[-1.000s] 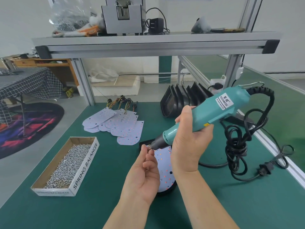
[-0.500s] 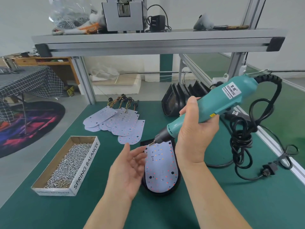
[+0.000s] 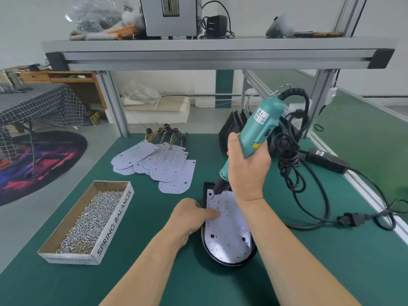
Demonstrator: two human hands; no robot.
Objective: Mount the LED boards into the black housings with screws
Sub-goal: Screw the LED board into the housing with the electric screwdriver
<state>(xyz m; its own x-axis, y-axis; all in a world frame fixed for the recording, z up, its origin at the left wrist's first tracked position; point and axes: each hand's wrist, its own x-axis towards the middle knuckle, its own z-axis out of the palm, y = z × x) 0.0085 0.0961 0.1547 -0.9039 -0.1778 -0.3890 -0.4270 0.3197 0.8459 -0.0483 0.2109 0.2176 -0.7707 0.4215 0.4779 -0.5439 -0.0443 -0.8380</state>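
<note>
Now you have both hands on the LED board point(image 3: 227, 230), which sits in the black housing point(image 3: 231, 262) at the near middle of the table.
Your left hand point(image 3: 189, 217) presses its fingertips on the board's left edge and grips nothing. Your right hand point(image 3: 247, 171) is wrapped round the teal electric screwdriver point(image 3: 258, 129), with the bit down at the board's far-left corner. To the left, the cardboard box point(image 3: 114, 226) holds a heap of loose screws point(image 3: 88, 221). Farther off, spare boards point(image 3: 167, 166) lie fanned out, and more housings point(image 3: 234, 127) stand stacked at the far right.
</note>
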